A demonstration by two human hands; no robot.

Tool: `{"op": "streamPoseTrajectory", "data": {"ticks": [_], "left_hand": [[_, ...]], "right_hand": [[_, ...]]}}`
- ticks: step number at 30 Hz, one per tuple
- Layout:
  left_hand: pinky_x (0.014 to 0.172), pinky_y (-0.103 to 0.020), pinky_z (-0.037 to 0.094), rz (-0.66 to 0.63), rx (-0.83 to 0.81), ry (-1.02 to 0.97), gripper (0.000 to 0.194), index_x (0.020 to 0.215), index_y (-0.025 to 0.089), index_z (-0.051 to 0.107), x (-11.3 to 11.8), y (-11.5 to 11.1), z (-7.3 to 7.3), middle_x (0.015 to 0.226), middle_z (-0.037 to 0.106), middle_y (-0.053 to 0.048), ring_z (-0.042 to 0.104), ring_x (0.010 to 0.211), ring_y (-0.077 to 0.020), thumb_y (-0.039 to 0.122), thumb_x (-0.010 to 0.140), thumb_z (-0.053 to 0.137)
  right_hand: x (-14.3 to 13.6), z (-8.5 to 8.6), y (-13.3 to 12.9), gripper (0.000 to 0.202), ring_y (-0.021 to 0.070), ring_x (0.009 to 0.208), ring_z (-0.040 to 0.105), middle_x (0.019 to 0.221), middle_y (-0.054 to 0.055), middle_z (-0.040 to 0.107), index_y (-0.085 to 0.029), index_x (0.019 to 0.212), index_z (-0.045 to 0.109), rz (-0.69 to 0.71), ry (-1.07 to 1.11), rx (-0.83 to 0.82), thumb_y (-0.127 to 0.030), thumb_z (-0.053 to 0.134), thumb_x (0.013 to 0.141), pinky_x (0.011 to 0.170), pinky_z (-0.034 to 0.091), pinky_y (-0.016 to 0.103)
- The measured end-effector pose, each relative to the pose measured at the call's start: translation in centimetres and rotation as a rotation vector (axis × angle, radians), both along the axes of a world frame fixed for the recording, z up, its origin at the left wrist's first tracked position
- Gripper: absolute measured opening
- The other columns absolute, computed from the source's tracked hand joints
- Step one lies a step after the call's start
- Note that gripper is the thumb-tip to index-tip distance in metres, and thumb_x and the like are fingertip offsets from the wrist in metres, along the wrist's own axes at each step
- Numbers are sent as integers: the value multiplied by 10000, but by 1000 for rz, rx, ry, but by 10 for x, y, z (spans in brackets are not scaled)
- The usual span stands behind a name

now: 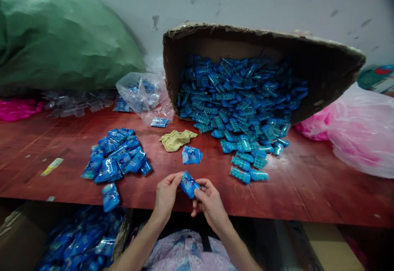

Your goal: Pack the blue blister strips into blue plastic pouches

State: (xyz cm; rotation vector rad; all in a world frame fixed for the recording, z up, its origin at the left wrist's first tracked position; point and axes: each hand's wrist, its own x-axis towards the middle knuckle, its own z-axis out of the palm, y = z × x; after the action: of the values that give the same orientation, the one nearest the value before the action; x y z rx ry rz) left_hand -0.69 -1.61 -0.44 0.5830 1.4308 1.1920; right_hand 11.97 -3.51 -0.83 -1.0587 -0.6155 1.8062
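Observation:
Above the front edge of the red table, a small blue printed packet is held between both hands. My left hand pinches its upper left end, and my right hand grips its right end between thumb and fingers. Just beyond it lie a flat blue printed wrapper and a crumpled yellowish cloth. To the left is a heap of blue wrapped packets, with a single blue packet at the table's edge. Clear blue-capped bottles of teal balls lie to the right.
A cardboard box on its side spills many small bottles onto the red table. Behind stand a green sack and a clear plastic bag. A pink-and-white bag sits right. Below is a box of blue packets.

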Motion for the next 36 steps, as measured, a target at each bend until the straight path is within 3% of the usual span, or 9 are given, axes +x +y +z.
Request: {"op": "streamPoseTrajectory", "data": {"ticks": [5, 8, 11, 14, 17, 20, 23, 30, 36], "left_hand": [[550, -245, 448, 24, -2, 53, 262, 687, 126, 642, -4, 1, -6, 565, 621, -5, 549, 534, -129, 377, 611, 641], [579, -258, 467, 46, -13, -73, 274, 778, 143, 616, -1, 0, -3, 642, 634, 2, 569, 568, -127, 383, 646, 623], [611, -295, 486, -73, -68, -274, 283, 860, 165, 577, 2, -4, 5, 735, 648, -13, 599, 618, -141, 386, 685, 601], [627, -296, 489, -215, -152, -422, 237, 801, 152, 561, 2, -6, 11, 719, 650, -30, 613, 637, -149, 360, 697, 606], [589, -255, 484, -202, -236, -475, 178, 755, 153, 553, 0, -5, 15, 650, 636, -1, 595, 584, -117, 285, 675, 642], [590, -261, 488, -215, -252, -495, 158, 752, 157, 550, -2, -2, 17, 657, 645, 0, 596, 585, -117, 243, 666, 651], [613, -275, 486, -212, -228, -454, 177, 772, 164, 549, -1, -1, 16, 670, 653, -6, 608, 608, -131, 265, 665, 650], [578, -275, 465, -107, -108, -213, 280, 757, 146, 604, 2, -1, 5, 595, 614, 10, 554, 520, -124, 391, 628, 651], [612, -239, 422, -88, 107, 252, 262, 679, 161, 666, -5, 2, 6, 612, 628, 5, 538, 600, -147, 413, 668, 595]], "right_hand": [[-2, 4, -3, 335, 73, 486, 549, 723, -26, 553, -180, 952, 496, 64, -135, 78, -313, 645, 682, 376, 489, 181], [1, 3, -2, 311, 78, 520, 556, 752, -17, 558, -187, 991, 505, 66, -228, 131, -317, 600, 726, 406, 489, 181], [5, 3, -1, 277, 88, 553, 561, 785, -2, 580, -192, 1016, 509, 54, -328, 212, -301, 560, 766, 458, 498, 196], [8, 3, -4, 256, 129, 695, 587, 897, 31, 600, -206, 1047, 523, 71, -492, 415, -241, 533, 793, 595, 515, 238], [10, 2, -7, 293, 172, 859, 570, 964, 55, 584, -224, 1093, 532, 109, -678, 675, -187, 512, 803, 739, 495, 280], [11, 0, -9, 283, 167, 838, 570, 913, 54, 582, -220, 1080, 543, 96, -760, 793, -167, 489, 808, 748, 488, 280], [9, -1, -9, 248, 156, 784, 578, 897, 46, 589, -212, 1037, 553, 50, -722, 691, -184, 511, 794, 692, 498, 259], [-1, -7, -6, 277, 96, 498, 550, 722, -10, 570, -192, 978, 495, 5, -365, 171, -314, 586, 747, 382, 461, 177], [-6, -6, -10, 243, 71, 484, 502, 702, -28, 548, -194, 940, 488, -31, -361, 189, -286, 592, 741, 391, 457, 165]]}}
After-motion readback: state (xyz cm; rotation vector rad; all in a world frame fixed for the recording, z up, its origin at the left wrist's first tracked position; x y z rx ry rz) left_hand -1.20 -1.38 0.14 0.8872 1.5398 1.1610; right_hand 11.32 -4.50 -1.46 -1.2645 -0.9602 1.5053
